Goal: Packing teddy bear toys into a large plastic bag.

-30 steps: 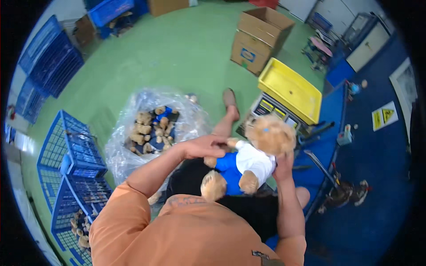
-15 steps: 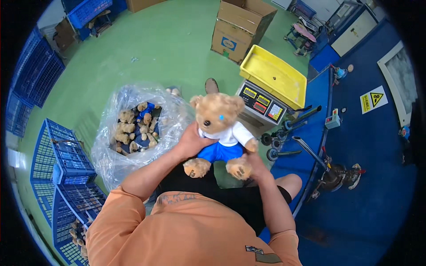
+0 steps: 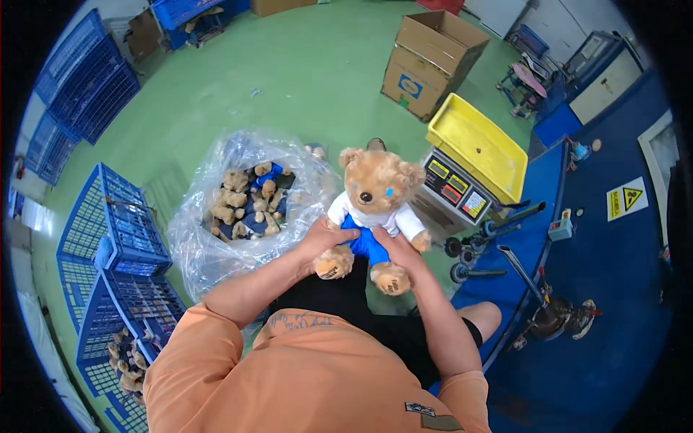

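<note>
A tan teddy bear (image 3: 377, 209) in a white shirt and blue shorts is held upright before me, its face toward me. My left hand (image 3: 323, 240) grips its side at the shorts, thumb across the front. My right hand (image 3: 404, 254) holds the other side, thumb on the shorts too; the fingers of both hands are mostly hidden behind the bear. Bright blue spots show on the bear's face where the eyes are. Left of the bear stands a clear plastic bag (image 3: 195, 238), open at the top, with several teddy bears (image 3: 249, 202) inside.
A weighing scale (image 3: 455, 189) carrying a yellow tray (image 3: 473, 137) stands beyond the bear to the right. Behind it is a cardboard box (image 3: 413, 72). Blue plastic crates (image 3: 133, 231) stand at left, one holding more bears. A blue machine (image 3: 606, 303) with metal posts fills the right.
The bear has turned slightly and tilted. My right hand has shifted from its leg and arm to the front of its shorts. My view has swung a little left.
</note>
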Demonstrator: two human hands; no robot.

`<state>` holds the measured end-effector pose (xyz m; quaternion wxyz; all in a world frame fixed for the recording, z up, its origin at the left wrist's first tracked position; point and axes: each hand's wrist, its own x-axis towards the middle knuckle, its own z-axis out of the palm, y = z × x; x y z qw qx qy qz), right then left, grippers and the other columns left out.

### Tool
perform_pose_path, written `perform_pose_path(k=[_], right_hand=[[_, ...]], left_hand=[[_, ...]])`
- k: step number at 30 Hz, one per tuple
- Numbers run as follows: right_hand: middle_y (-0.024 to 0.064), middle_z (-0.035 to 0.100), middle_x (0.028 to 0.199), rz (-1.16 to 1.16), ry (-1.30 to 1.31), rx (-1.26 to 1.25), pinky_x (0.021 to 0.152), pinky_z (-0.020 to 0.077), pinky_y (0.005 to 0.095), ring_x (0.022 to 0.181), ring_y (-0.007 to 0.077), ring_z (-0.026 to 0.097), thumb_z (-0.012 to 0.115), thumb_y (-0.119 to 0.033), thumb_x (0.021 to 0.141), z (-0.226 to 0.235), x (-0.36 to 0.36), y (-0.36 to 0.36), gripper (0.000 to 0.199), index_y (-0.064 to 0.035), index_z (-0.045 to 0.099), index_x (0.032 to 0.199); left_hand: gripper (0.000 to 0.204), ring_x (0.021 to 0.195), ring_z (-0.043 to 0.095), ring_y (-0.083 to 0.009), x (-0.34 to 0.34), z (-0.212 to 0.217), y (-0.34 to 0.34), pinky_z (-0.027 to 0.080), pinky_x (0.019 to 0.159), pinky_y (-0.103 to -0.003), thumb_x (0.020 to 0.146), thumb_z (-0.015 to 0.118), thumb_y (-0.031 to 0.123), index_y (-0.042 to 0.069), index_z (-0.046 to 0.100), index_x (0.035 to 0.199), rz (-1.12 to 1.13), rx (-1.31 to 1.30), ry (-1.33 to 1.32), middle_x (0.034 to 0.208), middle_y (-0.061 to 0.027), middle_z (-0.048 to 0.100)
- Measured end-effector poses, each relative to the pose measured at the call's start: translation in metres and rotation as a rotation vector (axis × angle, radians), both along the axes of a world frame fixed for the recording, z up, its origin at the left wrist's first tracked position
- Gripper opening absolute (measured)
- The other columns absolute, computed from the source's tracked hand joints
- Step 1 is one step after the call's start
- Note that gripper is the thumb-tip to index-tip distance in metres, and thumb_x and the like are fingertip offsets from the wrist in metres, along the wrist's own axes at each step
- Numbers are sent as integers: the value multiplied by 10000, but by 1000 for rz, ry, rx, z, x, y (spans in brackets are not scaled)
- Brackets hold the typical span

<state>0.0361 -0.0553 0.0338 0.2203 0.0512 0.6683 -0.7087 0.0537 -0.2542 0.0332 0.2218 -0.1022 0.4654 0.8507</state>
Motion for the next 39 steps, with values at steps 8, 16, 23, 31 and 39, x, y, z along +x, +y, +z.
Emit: perform_pose_path(k=[8,16,23,31,39], right_hand=[[96,650,1009,13,-78,-68,669,533,255,804,154,646,563,-238,957,-37,-10,5,284,-29,559,1150],[68,616,905,13,-221,50,563,510,227,683,132,607,572,-258,952,-149,2,74,277,-32,552,1110],[65,618,890,66,-337,102,573,513,246,678,146,606,558,-260,953,-190,7,97,251,-51,560,1093],[75,625,897,-3,-366,191,577,500,246,676,147,597,557,-227,957,-189,31,103,232,-33,561,1083],[83,633,893,-141,-465,220,589,497,254,679,146,597,559,-218,962,-184,65,130,225,-22,566,1073]], left_hand=[[346,720,601,-149,0,-37,-123,507,627,-246,798,701,34,-6,565,1113,744,-237,125,911,-76,633],[269,603,534,-146,174,-32,-377,492,532,-279,795,651,59,56,504,1020,1891,-234,364,811,-52,537],[422,598,563,-170,286,-63,-430,461,488,-264,852,513,58,35,375,1251,2110,-43,-165,883,-128,564],[405,672,596,-151,68,-177,-273,480,598,-250,851,543,59,18,481,1250,1084,-963,16,898,-112,634],[376,858,632,-281,-33,-301,-192,502,789,-344,825,603,176,-32,583,1138,184,-1274,-11,942,-161,667]])
